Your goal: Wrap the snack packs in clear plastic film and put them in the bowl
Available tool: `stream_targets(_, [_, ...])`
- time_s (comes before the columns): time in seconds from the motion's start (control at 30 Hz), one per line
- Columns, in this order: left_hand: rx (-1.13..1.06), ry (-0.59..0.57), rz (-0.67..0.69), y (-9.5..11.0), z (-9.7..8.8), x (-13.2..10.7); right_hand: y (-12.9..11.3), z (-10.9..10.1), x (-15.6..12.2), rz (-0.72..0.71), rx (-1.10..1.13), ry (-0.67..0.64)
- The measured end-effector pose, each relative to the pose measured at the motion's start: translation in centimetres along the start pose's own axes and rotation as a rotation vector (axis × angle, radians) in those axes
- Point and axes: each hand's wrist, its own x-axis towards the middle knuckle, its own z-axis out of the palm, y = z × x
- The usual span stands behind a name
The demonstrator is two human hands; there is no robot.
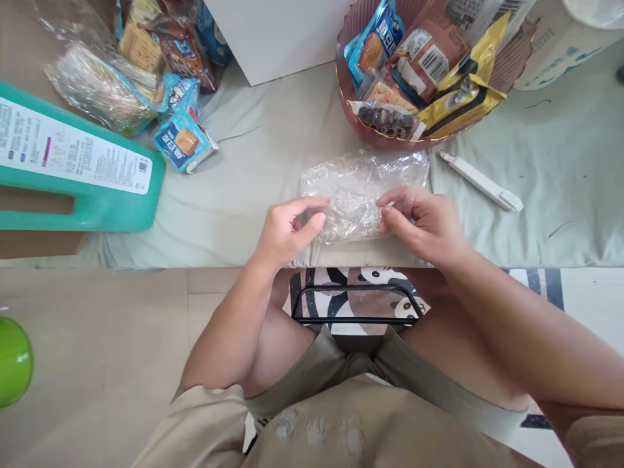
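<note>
A crumpled clear plastic bag [353, 198] lies on the pale green cloth near the table's front edge. At its left side is my left hand [292, 227], thumb and forefinger apart with a gap between them. My right hand [424, 224] is over the bag's right side, fingers loosely curved and the thumb close to the forefinger; no firm grip on the plastic shows. Just right of the bag rests a white utility knife [480, 181]. Behind the bag stands a ribbed pinkish bowl [346, 97] holding several packaged snacks, among them a blue packet [375, 45].
To the left lies a teal bottle [158, 195] with a white label. Beyond it are a bulging clear bag of snacks [92, 84] and a loose blue snack packet [185, 140]. A white box [283, 32] and a white container [560, 52] stand at the back.
</note>
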Motion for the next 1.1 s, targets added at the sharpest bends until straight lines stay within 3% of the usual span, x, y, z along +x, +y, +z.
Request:
stream_targets(0.2, [-0.189,0.101,-0.097,-0.5,0.6,1.1,0.1,-0.1,-0.1,0.098,0.038,-0.075])
stream_targets(0.43, [-0.044,0.182,-0.133,-0.2,1.1,1.4,0.0,-0.3,0.2,0.222,-0.052,-0.026])
stream_targets(0.6, [0.216,0.247,-0.089,-0.3,1.2,1.3,1.0,-0.1,0.3,0.149,-0.201,0.042])
stream_targets(0.87, [0.385,0.299,-0.029,-0.6,1.2,1.5,2.8,0.4,0.3,-0.038,-0.304,0.151])
stream_targets(1.1, [0.468,0.296,0.006,-0.7,1.0,1.4,3.1,0.5,0.4,-0.016,-0.375,0.125])
